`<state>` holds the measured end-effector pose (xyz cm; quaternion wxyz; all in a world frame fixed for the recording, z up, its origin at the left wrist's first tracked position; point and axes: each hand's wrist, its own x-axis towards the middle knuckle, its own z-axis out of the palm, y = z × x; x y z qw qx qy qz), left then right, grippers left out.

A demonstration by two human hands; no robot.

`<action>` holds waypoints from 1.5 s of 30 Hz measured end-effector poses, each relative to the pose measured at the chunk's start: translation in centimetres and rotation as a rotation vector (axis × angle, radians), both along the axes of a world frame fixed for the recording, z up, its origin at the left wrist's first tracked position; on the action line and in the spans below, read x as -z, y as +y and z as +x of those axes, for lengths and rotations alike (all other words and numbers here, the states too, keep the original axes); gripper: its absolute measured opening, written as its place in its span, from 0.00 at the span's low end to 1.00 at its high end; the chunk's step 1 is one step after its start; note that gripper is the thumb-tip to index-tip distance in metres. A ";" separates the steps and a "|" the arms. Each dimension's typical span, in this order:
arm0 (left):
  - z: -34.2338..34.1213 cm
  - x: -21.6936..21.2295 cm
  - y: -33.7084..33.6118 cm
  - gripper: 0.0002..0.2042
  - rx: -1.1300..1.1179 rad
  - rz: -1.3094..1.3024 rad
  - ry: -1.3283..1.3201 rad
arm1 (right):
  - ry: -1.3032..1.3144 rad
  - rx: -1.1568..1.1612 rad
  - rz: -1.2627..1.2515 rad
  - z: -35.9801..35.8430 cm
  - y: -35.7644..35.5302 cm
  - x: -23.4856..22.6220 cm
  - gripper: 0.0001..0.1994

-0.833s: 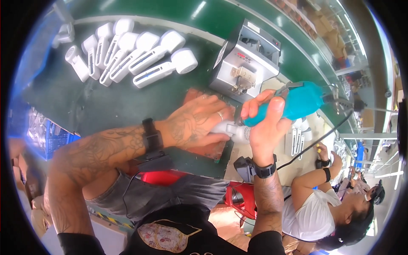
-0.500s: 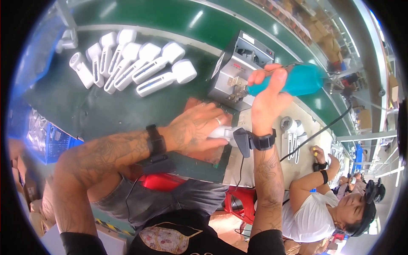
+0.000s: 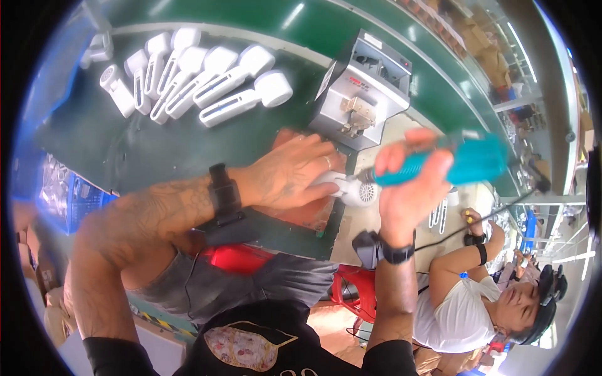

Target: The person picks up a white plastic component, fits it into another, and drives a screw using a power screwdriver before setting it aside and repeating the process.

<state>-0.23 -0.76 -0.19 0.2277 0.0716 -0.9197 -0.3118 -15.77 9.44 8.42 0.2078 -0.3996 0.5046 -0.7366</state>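
My right hand [image 3: 411, 188] is wrapped tight around a teal electric screwdriver [image 3: 439, 166], its body lying nearly level and its tip pointing toward the round head of the white handheld part [image 3: 354, 188] that I am working on. I cannot tell whether the tip touches the part; the motion blur hides it. My left hand [image 3: 291, 175] lies flat and spread over the handle end of that part, pressing it down on a reddish-brown mat [image 3: 310, 216] at the near edge of the green bench [image 3: 157, 150]. Only the part's round, grilled end shows beyond my fingers.

Just beyond my hands stands a small grey box-shaped machine [image 3: 360, 94]. Farther to the left on the bench, a row of like white pieces [image 3: 200, 81] lies side by side, long slotted handles with round heads, untouched by either hand. I judge this to be one unit in the middle of fastening, with that row either finished or waiting; the pictures do not show which. At lower right a seated person in a white shirt [image 3: 464, 313] works apart from me.
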 end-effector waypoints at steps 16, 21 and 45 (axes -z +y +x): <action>0.2 -1.0 0.4 0.19 0.012 -0.079 -0.033 | 0.062 -0.133 -0.006 0.8 2.4 2.6 0.28; -0.2 -0.5 0.3 0.20 0.025 -0.104 0.032 | 0.004 -0.178 0.010 0.8 2.5 2.4 0.25; 32.7 -2.3 -11.5 0.23 -1.409 0.199 0.348 | -0.033 0.070 0.035 1.9 12.0 6.0 0.35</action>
